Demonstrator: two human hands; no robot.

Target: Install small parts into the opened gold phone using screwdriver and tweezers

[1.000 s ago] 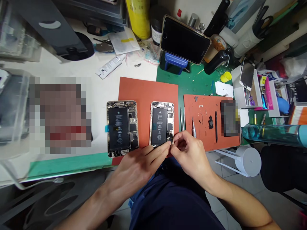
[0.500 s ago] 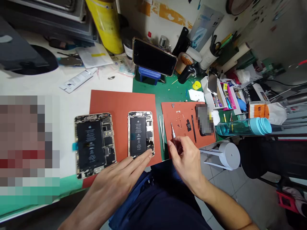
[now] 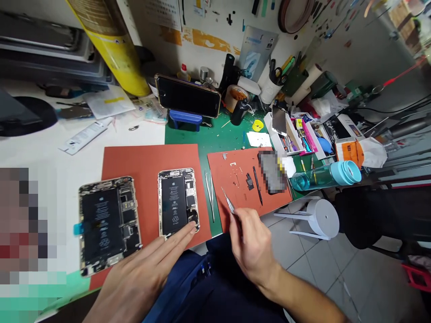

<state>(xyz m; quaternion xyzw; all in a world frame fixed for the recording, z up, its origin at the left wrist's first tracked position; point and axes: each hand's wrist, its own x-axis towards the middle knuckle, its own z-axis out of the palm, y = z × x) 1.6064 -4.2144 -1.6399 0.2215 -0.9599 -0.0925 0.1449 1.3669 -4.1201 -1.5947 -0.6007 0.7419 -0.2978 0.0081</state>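
Note:
My left hand (image 3: pixel 144 264) lies flat with fingers stretched out, its fingertips touching the lower right corner of the smaller opened phone (image 3: pixel 173 197). That phone's battery and circuit board are exposed. Left of it rests a larger opened phone (image 3: pixel 102 220), with a blue tab on its side. My right hand (image 3: pixel 251 246) is closed around a slim silver screwdriver (image 3: pixel 229 202), whose tip points up and left over the right mat. Tweezers (image 3: pixel 209 195) lie on the green strip between the mats. Small parts and a black stick (image 3: pixel 257 186) lie on the right mat (image 3: pixel 218 172).
Behind the mats, a phone (image 3: pixel 188 95) leans on a blue stand (image 3: pixel 185 120). To the right are a tray of tools (image 3: pixel 284 134), a blue bottle (image 3: pixel 323 175) and a white stool (image 3: pixel 321 217). A yellow can (image 3: pixel 117 54) stands back left. A blurred person is at far left.
The view has shifted, so the bench things sit further left in it. My right hand and the screwdriver have moved left relative to the right mat. My left hand stays at the smaller phone.

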